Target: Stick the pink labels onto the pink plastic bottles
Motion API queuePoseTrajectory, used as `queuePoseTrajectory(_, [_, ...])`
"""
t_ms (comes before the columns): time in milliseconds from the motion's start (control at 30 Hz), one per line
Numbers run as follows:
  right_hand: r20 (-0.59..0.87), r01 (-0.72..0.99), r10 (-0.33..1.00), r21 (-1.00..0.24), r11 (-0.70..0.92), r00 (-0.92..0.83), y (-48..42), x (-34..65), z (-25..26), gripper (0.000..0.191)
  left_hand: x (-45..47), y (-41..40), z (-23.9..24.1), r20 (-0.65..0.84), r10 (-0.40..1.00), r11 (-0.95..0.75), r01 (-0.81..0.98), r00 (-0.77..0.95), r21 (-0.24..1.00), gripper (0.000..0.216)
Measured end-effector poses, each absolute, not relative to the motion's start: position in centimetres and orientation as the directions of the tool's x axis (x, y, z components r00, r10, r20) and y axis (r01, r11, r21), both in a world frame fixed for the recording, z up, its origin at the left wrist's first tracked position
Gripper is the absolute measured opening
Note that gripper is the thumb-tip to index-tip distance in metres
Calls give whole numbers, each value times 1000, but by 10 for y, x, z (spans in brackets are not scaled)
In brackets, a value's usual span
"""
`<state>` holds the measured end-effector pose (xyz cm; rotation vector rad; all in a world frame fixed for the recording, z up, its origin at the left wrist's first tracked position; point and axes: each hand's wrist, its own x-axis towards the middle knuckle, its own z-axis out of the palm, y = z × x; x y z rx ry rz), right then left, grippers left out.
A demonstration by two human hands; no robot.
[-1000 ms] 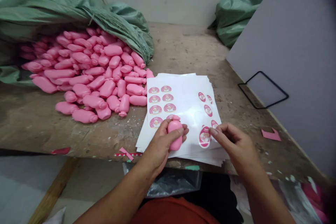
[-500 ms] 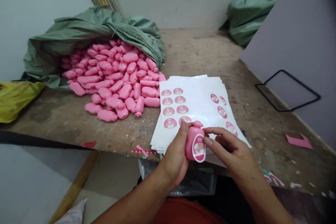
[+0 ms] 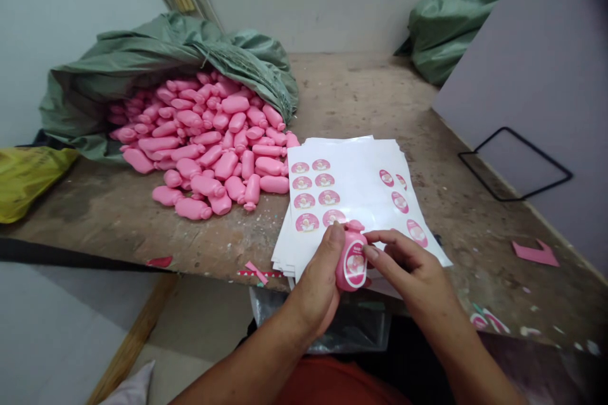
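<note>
My left hand (image 3: 319, 281) grips a small pink bottle (image 3: 352, 258) upright at the near edge of the table, thumb along its left side. An oval pink sticker (image 3: 355, 263) lies on the bottle's front. The fingers of my right hand (image 3: 405, 266) are pressed against that sticker and the bottle's right side. Both hands hover over the near corner of a stack of white sticker sheets (image 3: 354, 186), which carries round pink stickers in rows. A heap of pink bottles (image 3: 209, 139) spills from a green sack (image 3: 161, 57) to the left.
The worn wooden table (image 3: 361, 101) ends just in front of me. A second green sack (image 3: 456, 19) sits at the back right. A grey board (image 3: 536, 88) with a black wire frame (image 3: 515, 164) leans on the right. A yellow bag (image 3: 28, 180) lies far left. Pink paper scraps (image 3: 534, 252) litter the table.
One second ago my right hand lifted a sticker off the sheet. It then carried it onto the bottle, and now its fingers press the sticker flat against the front.
</note>
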<state>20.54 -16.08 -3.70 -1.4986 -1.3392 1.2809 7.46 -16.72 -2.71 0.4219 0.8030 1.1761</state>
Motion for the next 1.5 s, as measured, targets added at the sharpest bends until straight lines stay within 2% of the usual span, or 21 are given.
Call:
queuePoseTrajectory(167, [-176,293,984,-943,-156,-42,-162,205,-37,32,68,-170,-28,-315,915,404,-525,254,749,26])
queuePoseTrajectory(267, [-138,399,990,-909,-118,-20,-162,208,-35,31,63,-171,-27,-310,879,458,-457,363,763,35])
queuePoseTrajectory(400, [-10,528,999,-849,-24,30,-162,212,-32,28,59,-172,-26,-324,841,519,-476,433,710,46])
queuePoseTrajectory(467, [3,498,999,-867,-14,33,-161,211,-32,27,59,-173,-28,-334,816,555,-477,472,682,52])
queuePoseTrajectory(633, [-97,339,994,-938,-76,-44,-157,208,-35,33,51,-178,-31,-312,749,602,-404,585,689,66])
queuePoseTrajectory(733, [-49,386,997,-922,-26,-52,-161,222,-33,30,36,-186,-30,-317,688,526,-148,653,837,62])
queuePoseTrajectory(800, [-60,466,993,-885,-7,-98,-172,235,-30,25,24,-195,-31,-298,662,315,106,688,943,50])
queuePoseTrajectory(833, [-96,496,983,-868,-8,-154,-180,240,-28,22,19,-199,-33,-284,656,182,219,699,959,45])
queuePoseTrajectory(900, [-209,532,925,-847,-10,-316,-200,247,-30,19,11,-209,-44,-273,667,-42,400,694,915,46])
queuePoseTrajectory(1000, [-338,609,779,-790,70,-528,-231,246,-54,21,6,-218,-72,-339,718,-174,629,608,758,54])
queuePoseTrajectory(1100, [-400,777,758,-591,217,-516,-251,241,-98,28,9,-221,-96,-436,735,-179,768,520,615,55])
queuePoseTrajectory(1133, [-413,794,753,-563,230,-511,-255,241,-111,27,10,-222,-101,-458,735,-174,791,500,586,55])
queuePoseTrajectory(1233, [-408,804,753,-535,261,-516,-265,247,-133,19,16,-230,-107,-508,733,-162,842,452,515,47])
queuePoseTrajectory(1333, [-364,812,780,-504,295,-509,-278,262,-124,18,24,-245,-108,-539,741,-152,882,400,446,40])
queuePoseTrajectory(1500, [-326,823,807,-476,310,-492,-299,283,-111,19,37,-257,-117,-582,757,-89,930,296,358,39])
